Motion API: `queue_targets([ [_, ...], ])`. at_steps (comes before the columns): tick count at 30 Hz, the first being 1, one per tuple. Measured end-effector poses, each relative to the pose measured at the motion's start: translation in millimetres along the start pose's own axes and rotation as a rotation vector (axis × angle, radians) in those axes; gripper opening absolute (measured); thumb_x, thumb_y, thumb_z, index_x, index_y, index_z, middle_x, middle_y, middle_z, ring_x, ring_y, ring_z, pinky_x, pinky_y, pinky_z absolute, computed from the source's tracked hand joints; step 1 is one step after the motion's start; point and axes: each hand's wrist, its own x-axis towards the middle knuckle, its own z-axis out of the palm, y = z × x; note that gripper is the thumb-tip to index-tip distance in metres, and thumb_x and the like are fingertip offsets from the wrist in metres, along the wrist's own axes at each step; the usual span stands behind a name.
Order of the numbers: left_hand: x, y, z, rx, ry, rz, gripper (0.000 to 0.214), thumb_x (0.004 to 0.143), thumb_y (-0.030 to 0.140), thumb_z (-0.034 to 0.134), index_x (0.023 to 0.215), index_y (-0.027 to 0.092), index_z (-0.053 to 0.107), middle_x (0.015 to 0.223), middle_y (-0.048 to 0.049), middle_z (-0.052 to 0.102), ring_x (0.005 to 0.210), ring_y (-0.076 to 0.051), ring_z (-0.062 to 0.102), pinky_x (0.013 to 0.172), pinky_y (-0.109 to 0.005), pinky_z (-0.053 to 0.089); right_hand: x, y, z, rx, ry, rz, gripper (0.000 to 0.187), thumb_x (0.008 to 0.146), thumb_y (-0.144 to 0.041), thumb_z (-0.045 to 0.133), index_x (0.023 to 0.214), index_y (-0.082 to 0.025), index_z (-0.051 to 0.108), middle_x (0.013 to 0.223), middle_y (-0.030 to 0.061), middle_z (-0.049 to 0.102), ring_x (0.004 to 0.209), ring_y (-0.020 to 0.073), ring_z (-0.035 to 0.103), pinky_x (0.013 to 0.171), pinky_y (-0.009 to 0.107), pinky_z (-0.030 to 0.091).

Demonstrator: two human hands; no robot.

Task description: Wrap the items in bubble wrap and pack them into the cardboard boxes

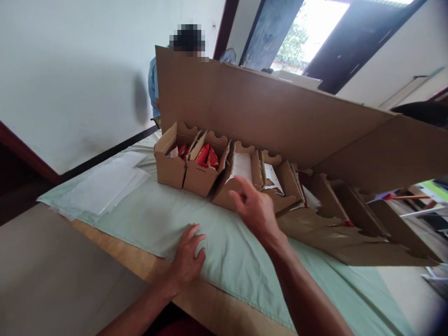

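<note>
My left hand (189, 256) rests low over the front of the pale green cloth (164, 219), its fingers spread and nothing in them. My right hand (255, 207) hovers before a cardboard box (226, 193) in the row. Its thumb and index finger are apart, the other fingers partly hidden, and no held thing shows. White sheets (242, 165) lie inside that box, just beyond the fingertips. To its left, a box (199, 175) holds red packets (207, 155). On its right, another box (285, 201) contains a white sheet with printed marks (272, 178).
Clear plastic sleeves (101, 186) are spread at the table's left end. A tall cardboard panel (266, 107) stands behind the boxes. At right is a cardboard holder with dividers (336, 238). A person in a blue shirt (153, 88) is behind the panel.
</note>
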Motion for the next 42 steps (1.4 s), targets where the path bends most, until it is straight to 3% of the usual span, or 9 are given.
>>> queue_targets([
  [4, -0.4, 0.0, 0.3, -0.023, 0.036, -0.031, 0.039, 0.081, 0.008, 0.054, 0.114, 0.020, 0.071, 0.141, -0.0145, 0.061, 0.136, -0.031, 0.055, 0.110, -0.058, 0.049, 39.5, -34.3, 27.3, 0.051, -0.151, 0.039, 0.059, 0.092, -0.023, 0.055, 0.150, -0.017, 0.046, 0.092, 0.0089, 0.078, 0.086, 0.0267, 0.073, 0.077, 0.033, 0.050],
  [10, 10.2, 6.4, -10.5, -0.080, 0.187, -0.099, 0.031, 0.085, 0.009, 0.052, 0.104, 0.021, 0.073, 0.134, -0.0130, 0.065, 0.127, -0.028, 0.061, 0.105, -0.050, 0.054, 61.6, -33.4, 50.3, 0.217, -0.167, 0.088, 0.026, 0.095, -0.017, 0.045, 0.100, -0.021, 0.070, 0.075, 0.0023, 0.075, 0.062, 0.0164, 0.070, 0.062, 0.023, 0.047],
  [14, 8.7, 14.9, -31.9, -0.172, 0.339, -0.153, 0.030, 0.091, 0.018, 0.054, 0.117, 0.022, 0.069, 0.137, -0.0120, 0.063, 0.128, -0.027, 0.060, 0.109, -0.048, 0.049, 17.8, -27.1, 38.2, 0.254, -0.098, 0.032, 0.021, 0.093, -0.019, 0.049, 0.090, -0.022, 0.070, 0.075, 0.0018, 0.074, 0.071, 0.0169, 0.071, 0.067, 0.023, 0.046],
  [19, -10.2, 18.4, -68.4, -0.307, 0.498, -0.359, 0.047, 0.097, 0.039, 0.056, 0.142, 0.027, 0.053, 0.148, -0.0118, 0.055, 0.128, -0.026, 0.058, 0.109, -0.045, 0.046, -83.0, 8.1, -0.6, 0.481, -0.112, -0.172, 0.025, 0.098, -0.032, 0.049, 0.092, -0.023, 0.072, 0.071, 0.0001, 0.073, 0.065, 0.0154, 0.069, 0.067, 0.024, 0.050],
  [22, -16.2, 26.5, -85.4, -0.302, 0.420, -0.356, 0.055, 0.094, 0.043, 0.061, 0.145, 0.024, 0.049, 0.147, -0.0131, 0.055, 0.131, -0.027, 0.056, 0.109, -0.042, 0.046, -139.4, 48.6, -24.6, 0.527, -0.100, -0.114, 0.022, 0.095, -0.037, 0.056, 0.095, -0.027, 0.075, 0.078, 0.0011, 0.077, 0.069, 0.0187, 0.073, 0.066, 0.028, 0.055],
  [26, -18.9, 47.6, -88.1, -0.333, 0.174, -0.246, 0.065, 0.091, 0.041, 0.066, 0.150, 0.023, 0.044, 0.155, -0.0144, 0.047, 0.139, -0.029, 0.050, 0.113, -0.043, 0.044, -201.4, 96.9, -39.6, 0.548, 0.190, 0.284, 0.022, 0.090, -0.041, 0.064, 0.103, -0.028, 0.076, 0.089, 0.0031, 0.077, 0.073, 0.0215, 0.073, 0.066, 0.033, 0.060],
  [29, -26.0, 60.6, -82.1, -0.343, -0.015, -0.222, 0.065, 0.091, 0.041, 0.066, 0.149, 0.022, 0.046, 0.156, -0.0135, 0.047, 0.143, -0.030, 0.047, 0.119, -0.044, 0.037, -246.3, 113.3, -38.3, 0.696, 0.330, 0.484, 0.041, 0.086, -0.044, 0.070, 0.123, -0.027, 0.070, 0.101, 0.0064, 0.077, 0.080, 0.0238, 0.074, 0.072, 0.039, 0.062],
  [35, -40.4, 66.4, -82.1, -0.187, -0.155, -0.309, 0.046, 0.085, 0.047, 0.070, 0.122, 0.019, 0.067, 0.118, -0.0108, 0.072, 0.119, -0.032, 0.064, 0.109, -0.045, 0.047, -311.4, 98.3, -4.6, 0.885, 0.110, 0.416, 0.058, 0.082, -0.062, 0.070, 0.127, -0.025, 0.069, 0.120, 0.0111, 0.075, 0.108, 0.0336, 0.071, 0.088, 0.044, 0.060],
  [42, -28.9, 80.4, -62.4, -0.220, -0.180, -0.423, 0.040, 0.085, 0.041, 0.068, 0.118, 0.018, 0.067, 0.111, -0.0096, 0.074, 0.107, -0.027, 0.070, 0.098, -0.038, 0.055, -301.2, 74.1, 27.3, 0.655, 0.201, 0.458, 0.045, 0.093, -0.052, 0.062, 0.129, -0.025, 0.067, 0.112, 0.0101, 0.075, 0.102, 0.0297, 0.070, 0.099, 0.048, 0.055],
])
